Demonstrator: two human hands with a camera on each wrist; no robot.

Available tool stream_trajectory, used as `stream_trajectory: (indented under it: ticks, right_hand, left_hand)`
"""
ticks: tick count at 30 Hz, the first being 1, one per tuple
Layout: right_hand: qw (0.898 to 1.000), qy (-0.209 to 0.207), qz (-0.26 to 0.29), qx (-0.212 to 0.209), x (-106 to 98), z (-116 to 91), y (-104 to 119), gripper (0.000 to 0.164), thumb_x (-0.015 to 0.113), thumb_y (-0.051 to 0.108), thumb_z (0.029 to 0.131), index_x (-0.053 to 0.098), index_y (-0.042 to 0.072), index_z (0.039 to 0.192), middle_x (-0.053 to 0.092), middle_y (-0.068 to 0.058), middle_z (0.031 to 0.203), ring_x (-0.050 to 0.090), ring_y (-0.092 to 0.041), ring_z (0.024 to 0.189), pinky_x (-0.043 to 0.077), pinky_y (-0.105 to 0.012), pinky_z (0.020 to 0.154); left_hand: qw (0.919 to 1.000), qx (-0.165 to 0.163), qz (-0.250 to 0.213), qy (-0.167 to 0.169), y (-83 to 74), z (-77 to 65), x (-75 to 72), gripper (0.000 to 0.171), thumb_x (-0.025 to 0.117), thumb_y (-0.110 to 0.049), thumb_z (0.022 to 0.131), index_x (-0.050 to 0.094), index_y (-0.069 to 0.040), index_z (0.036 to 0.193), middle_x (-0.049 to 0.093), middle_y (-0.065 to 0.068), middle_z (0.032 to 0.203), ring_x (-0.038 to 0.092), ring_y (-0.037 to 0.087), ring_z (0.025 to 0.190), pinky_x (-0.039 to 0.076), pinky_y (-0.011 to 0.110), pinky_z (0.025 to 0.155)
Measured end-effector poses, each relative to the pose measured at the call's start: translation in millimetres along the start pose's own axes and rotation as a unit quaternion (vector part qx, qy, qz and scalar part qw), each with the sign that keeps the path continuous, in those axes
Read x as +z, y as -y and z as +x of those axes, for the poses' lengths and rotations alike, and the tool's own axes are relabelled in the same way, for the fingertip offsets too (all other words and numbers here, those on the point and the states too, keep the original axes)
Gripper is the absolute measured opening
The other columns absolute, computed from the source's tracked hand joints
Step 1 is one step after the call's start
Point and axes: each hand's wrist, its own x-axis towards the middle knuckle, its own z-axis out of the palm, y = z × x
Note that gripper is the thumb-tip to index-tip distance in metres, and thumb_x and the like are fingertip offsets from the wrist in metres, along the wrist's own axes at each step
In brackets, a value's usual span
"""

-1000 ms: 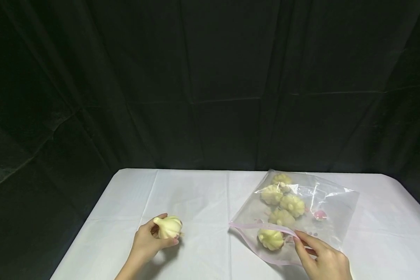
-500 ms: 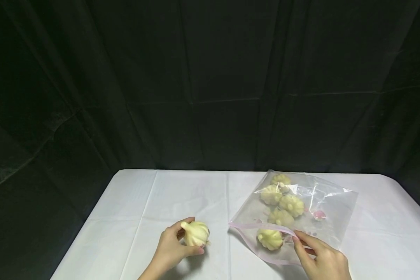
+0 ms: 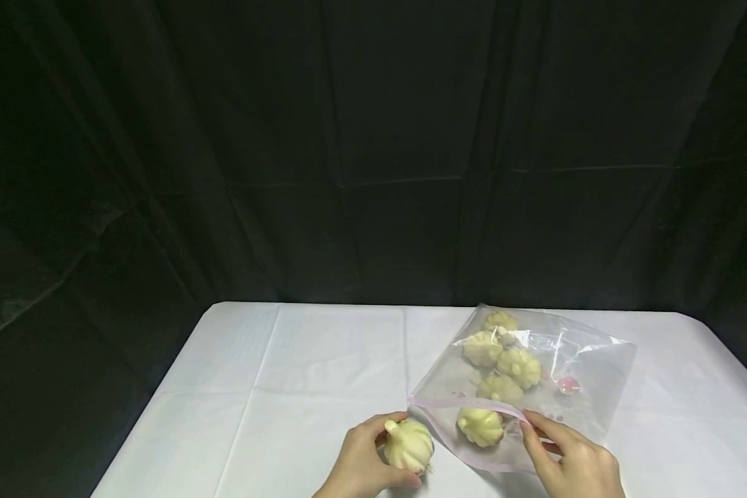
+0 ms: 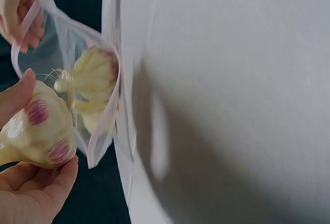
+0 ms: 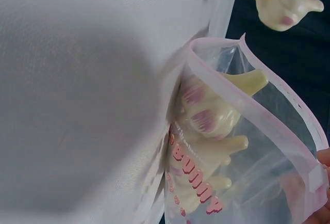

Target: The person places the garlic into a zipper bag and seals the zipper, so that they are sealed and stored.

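My left hand [image 3: 362,459] grips a pale garlic bulb [image 3: 409,447] between thumb and fingers, just left of the bag's mouth. In the left wrist view the held garlic bulb [image 4: 41,126] shows purple-pink patches and thin roots facing the opening. With thumb and fingertips, my right hand [image 3: 573,453] pinches the pink zip edge of a clear zip bag [image 3: 591,408], lifting its mouth apart. Several garlic bulbs lie inside, the nearest garlic bulb [image 3: 481,426] right at the opening. Pink lettering [image 5: 193,175] runs along the bag in the right wrist view.
A white cloth [image 3: 311,360] with fold creases covers the table. Behind it and along the sides hangs a black curtain [image 3: 373,159]. The bag lies flat toward the table's back right.
My left hand has carried the garlic bulb rightward and a little nearer to me, up to the bag's mouth. The right hand stays on the bag's edge.
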Motion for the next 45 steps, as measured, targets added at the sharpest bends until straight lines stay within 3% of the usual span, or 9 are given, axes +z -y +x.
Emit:
stream_trajectory:
  ticks: [9,17,26,37,41,45]
  right_hand:
    - [1.0,-0.003,0.004,-0.005,1.0,-0.2,-1.0,0.015,0.079,0.001,0.069,0.076,0.001,0.084,0.072,-0.015,0.076,0.066,-0.024,0.052,0.047,-0.009,0.048]
    - [1.0,0.003,0.001,0.003,0.3,0.6,-0.2,0.017,0.079,0.001,0.068,0.076,0.002,0.085,0.072,-0.014,0.076,0.066,-0.023,0.053,0.047,-0.011,0.047]
    - [1.0,0.009,-0.014,0.006,-1.5,0.2,-0.3,0.019,0.078,0.003,0.068,0.077,0.004,0.087,0.073,-0.013,0.078,0.064,-0.005,0.054,0.047,-0.012,0.046]
    - [1.0,0.003,-0.014,0.003,-1.1,0.1,-0.8,0.018,0.078,0.002,0.067,0.077,0.003,0.086,0.073,-0.013,0.077,0.065,-0.012,0.052,0.046,-0.011,0.046]
    - [1.0,0.0,-0.009,0.0,-1.1,0.0,-1.0,0.018,0.077,0.002,0.067,0.077,0.003,0.085,0.073,-0.013,0.077,0.066,-0.016,0.052,0.046,-0.01,0.046]
    - [1.0,-0.002,-0.005,-0.001,-1.4,-0.3,-1.4,0.018,0.077,0.002,0.068,0.077,0.003,0.085,0.073,-0.013,0.077,0.065,-0.01,0.052,0.046,-0.009,0.047]
  left_hand:
    - [0.9998,-0.003,-0.01,0.015,2.0,9.1,23.7,0.07,0.09,-0.004,0.06,0.059,0.006,0.123,0.067,0.012,0.115,0.063,0.01,0.096,0.053,0.03,0.09]
    - [0.9996,-0.015,-0.008,0.023,-0.4,16.4,40.7,0.069,0.09,-0.003,0.06,0.061,0.003,0.122,0.065,0.016,0.116,0.061,0.011,0.096,0.055,0.034,0.087]
    - [0.9993,-0.023,-0.023,0.015,-0.7,27.9,55.9,0.069,0.09,0.0,0.057,0.063,0.001,0.12,0.069,0.01,0.111,0.063,0.008,0.091,0.055,0.028,0.084]
    - [0.9985,-0.04,-0.037,0.006,-4.2,35.8,63.2,0.067,0.09,0.003,0.055,0.065,0.001,0.116,0.07,0.003,0.104,0.063,0.008,0.089,0.054,0.023,0.083]
    - [0.9986,-0.041,-0.035,0.002,-4.7,38.3,66.2,0.069,0.091,0.002,0.055,0.063,0.004,0.119,0.069,0.007,0.108,0.065,0.014,0.095,0.053,0.024,0.087]
    - [0.9992,-0.036,-0.017,-0.005,-5.1,42.1,69.4,0.072,0.092,-0.001,0.055,0.062,0.005,0.12,0.068,0.01,0.112,0.065,0.019,0.099,0.053,0.026,0.088]
